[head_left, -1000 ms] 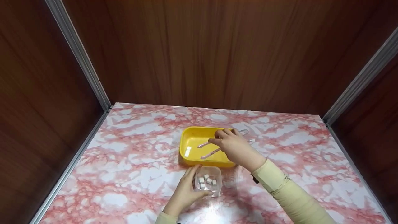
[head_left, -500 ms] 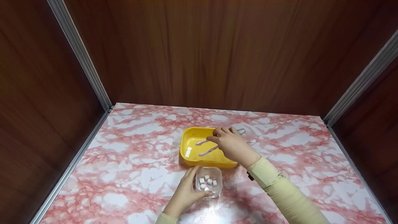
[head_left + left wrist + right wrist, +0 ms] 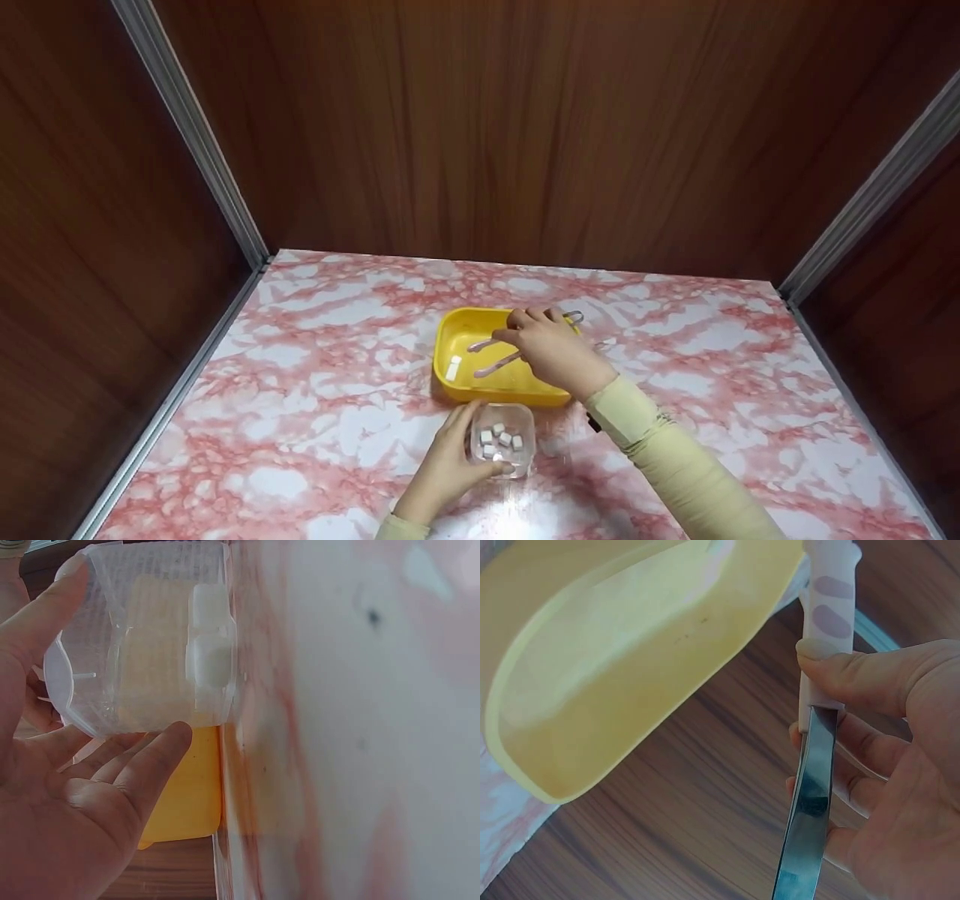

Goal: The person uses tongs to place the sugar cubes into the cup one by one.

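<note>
My left hand [image 3: 450, 466] holds a small clear plastic container [image 3: 150, 637] on the table, thumb on its near side and fingers round its left. Several white cubes [image 3: 506, 439] lie at the bottom of it. My right hand [image 3: 555, 351] grips a pair of tongs [image 3: 814, 765] with metal arms and pink-and-white ends. The tips of the tongs stand apart over the yellow basin [image 3: 450, 330], with nothing between them. At the basin's left end, white cubes [image 3: 454, 366] lie side by side on its floor.
The red-and-white marbled tabletop [image 3: 300, 405] runs back to a dark wooden panel [image 3: 480, 135]. Metal corner rails [image 3: 202, 142] and side panels bound it left and right. The basin stands just behind the clear container.
My right hand has shifted a little to the left over the basin, carrying the tongs with it. My left hand and the clear container have stayed in place.
</note>
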Demonstrator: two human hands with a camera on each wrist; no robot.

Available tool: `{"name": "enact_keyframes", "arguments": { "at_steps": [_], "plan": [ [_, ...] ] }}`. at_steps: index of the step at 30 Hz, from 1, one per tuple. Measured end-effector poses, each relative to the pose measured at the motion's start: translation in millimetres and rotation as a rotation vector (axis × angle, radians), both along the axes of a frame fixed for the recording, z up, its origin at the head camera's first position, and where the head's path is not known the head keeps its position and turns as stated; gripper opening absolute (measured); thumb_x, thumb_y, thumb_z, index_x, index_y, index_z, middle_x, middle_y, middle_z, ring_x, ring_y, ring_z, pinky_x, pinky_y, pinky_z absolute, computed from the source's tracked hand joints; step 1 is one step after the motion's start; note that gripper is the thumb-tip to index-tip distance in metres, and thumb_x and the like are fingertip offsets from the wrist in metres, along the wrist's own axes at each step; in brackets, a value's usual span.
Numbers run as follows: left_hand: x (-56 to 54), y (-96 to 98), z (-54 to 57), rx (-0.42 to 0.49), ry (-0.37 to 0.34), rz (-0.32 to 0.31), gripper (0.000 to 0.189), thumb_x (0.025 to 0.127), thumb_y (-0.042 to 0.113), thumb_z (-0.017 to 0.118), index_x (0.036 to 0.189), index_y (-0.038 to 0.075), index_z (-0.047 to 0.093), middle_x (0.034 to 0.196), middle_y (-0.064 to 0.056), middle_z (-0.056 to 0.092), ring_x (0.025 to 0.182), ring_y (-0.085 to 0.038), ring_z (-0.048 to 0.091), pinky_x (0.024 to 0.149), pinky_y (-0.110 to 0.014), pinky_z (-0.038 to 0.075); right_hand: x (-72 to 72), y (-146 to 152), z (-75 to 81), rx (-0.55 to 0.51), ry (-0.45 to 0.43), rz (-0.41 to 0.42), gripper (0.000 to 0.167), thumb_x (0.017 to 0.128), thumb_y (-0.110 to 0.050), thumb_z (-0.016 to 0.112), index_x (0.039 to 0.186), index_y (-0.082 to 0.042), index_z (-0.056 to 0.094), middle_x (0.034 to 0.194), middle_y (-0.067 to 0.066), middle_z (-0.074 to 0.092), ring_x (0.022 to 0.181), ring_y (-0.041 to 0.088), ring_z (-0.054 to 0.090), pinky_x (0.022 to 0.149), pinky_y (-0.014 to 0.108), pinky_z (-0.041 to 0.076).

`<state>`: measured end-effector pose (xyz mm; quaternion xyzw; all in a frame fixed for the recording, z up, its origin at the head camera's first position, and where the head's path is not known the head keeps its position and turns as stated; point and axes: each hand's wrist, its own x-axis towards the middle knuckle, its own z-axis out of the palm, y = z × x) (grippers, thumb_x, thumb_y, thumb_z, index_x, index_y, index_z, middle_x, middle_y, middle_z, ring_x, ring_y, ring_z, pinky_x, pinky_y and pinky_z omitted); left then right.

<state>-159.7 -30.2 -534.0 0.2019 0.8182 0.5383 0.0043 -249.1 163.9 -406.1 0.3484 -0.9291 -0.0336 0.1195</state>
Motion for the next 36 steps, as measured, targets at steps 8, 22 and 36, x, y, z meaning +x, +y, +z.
{"name": "enact_keyframes", "arguments": {
  "at_steps": [8,22,36],
  "plan": [
    [0.0,0.1,2.1,-0.003,-0.041,0.003,0.101,0.067,0.041,0.086,0.147,0.009,0.034,0.141,-0.001,0.042,0.130,-0.026,0.039,0.108,-0.042,0.033,-7.0,-4,-3.0,-0.015,-0.019,-0.017,0.045,0.081,-0.006,0.075,0.122,-0.022,0.067,0.108,0.005,0.059,0.098,0.025,0.051,0.086,0.046,0.044],
    [0.1,0.1,1.7,0.003,-0.026,0.000,0.101,0.065,0.044,0.085,0.147,0.014,0.035,0.140,-0.001,0.044,0.129,-0.026,0.040,0.107,-0.044,0.034,-24.7,-8,-15.9,-0.033,-0.083,-0.091,0.042,0.081,-0.010,0.076,0.119,-0.026,0.069,0.106,0.003,0.061,0.096,0.024,0.052,0.090,0.046,0.045],
    [-0.6,0.3,-1.7,0.028,0.036,0.001,0.099,0.065,0.044,0.085,0.145,0.012,0.038,0.137,-0.007,0.046,0.126,-0.026,0.043,0.105,-0.044,0.036,-41.7,-14,-28.6,-0.033,-0.099,-0.115,0.039,0.082,-0.007,0.075,0.114,-0.028,0.072,0.099,0.003,0.060,0.095,0.027,0.053,0.085,0.048,0.045]
  ]
}}
